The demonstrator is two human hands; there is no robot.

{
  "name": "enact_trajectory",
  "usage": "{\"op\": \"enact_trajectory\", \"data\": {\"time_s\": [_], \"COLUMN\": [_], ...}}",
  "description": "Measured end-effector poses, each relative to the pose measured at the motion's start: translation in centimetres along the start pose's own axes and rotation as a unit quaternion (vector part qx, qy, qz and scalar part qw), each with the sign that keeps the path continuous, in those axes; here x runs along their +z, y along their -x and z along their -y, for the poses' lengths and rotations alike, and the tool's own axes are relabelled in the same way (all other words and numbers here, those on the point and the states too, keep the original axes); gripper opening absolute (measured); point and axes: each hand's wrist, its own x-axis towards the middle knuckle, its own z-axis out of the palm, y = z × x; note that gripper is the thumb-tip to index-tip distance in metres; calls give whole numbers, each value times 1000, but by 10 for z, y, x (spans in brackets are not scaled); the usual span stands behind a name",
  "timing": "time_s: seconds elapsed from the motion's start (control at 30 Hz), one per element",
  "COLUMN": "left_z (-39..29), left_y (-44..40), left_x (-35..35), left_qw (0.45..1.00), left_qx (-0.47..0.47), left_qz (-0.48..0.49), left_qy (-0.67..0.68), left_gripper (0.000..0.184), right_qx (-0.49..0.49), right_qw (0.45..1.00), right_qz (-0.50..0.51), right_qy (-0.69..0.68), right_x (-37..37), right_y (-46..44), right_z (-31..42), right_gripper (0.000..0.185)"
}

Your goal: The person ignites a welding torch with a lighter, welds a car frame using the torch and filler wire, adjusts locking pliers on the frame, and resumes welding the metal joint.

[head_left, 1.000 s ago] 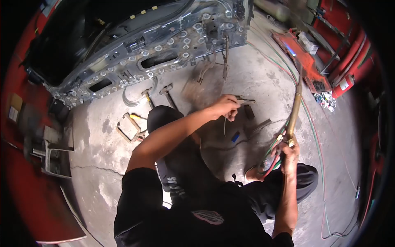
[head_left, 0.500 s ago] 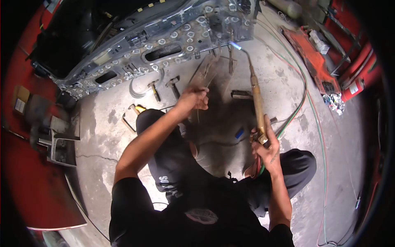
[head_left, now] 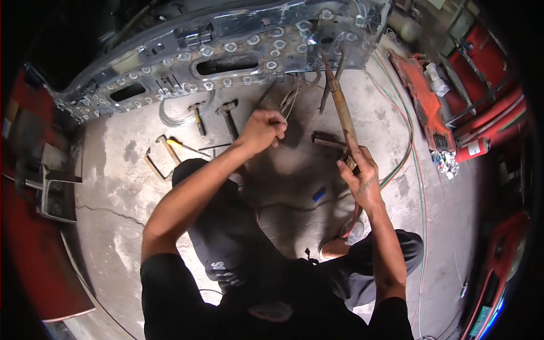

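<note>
My right hand (head_left: 362,173) is wrapped round the brass handle of a gas torch (head_left: 343,107). The torch tip reaches up to a dark metal car body panel (head_left: 243,48), where a small bright spot shows. My left hand (head_left: 263,131) is closed in a pinch on a thin wire (head_left: 292,103), which runs up toward the panel's lower edge. Ring-shaped weld marks cover much of the panel. Locking pliers (head_left: 328,85) seem to hang at its lower edge, partly hidden behind the torch.
Two hammers (head_left: 228,120) (head_left: 198,120), coiled wire (head_left: 177,118), a yellow-handled screwdriver (head_left: 184,146) and a blue piece (head_left: 318,196) lie on the concrete floor. Red and green hoses (head_left: 412,136) run along the right. A red creeper-like board (head_left: 419,102) and a red cylinder (head_left: 472,149) are beyond.
The torch has moved up and left, so its tip is now at the panel; its blue flame was in the open before. My left hand stays close to the panel with the wire. The view has shifted.
</note>
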Motion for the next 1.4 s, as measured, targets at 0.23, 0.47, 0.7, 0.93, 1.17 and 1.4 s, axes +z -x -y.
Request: {"op": "enact_trajectory", "data": {"time_s": [0.23, 0.47, 0.7, 0.93, 1.17, 1.4], "left_z": [18, 34, 22, 17, 14, 3], "left_y": [-35, -45, -47, -52, -53, -52], "left_x": [-2, 4, -3, -6, -5, -1], "left_qw": [992, 965, 953, 961, 981, 984], "left_qx": [6, 138, 133, 110, 89, 58], "left_qz": [-82, -141, -180, -174, -141, -160], "left_qy": [-98, -173, -204, -185, -99, -52], "left_gripper": [10, 8, 10, 12, 15, 14], "right_qx": [4, -5, -6, 3, 1, -2], "right_qw": [1000, 1000, 1000, 1000, 1000, 1000], "right_qz": [6, 3, -1, -4, -9, -6], "right_qy": [28, 22, 13, 5, 7, 7], "right_x": [10, 12, 13, 16, 17, 17], "right_y": [-17, -22, -23, -24, -24, -24], "right_z": [-11, -19, -27, -31, -33, -34], "right_gripper": [62, 62, 66, 70, 72, 73]}}
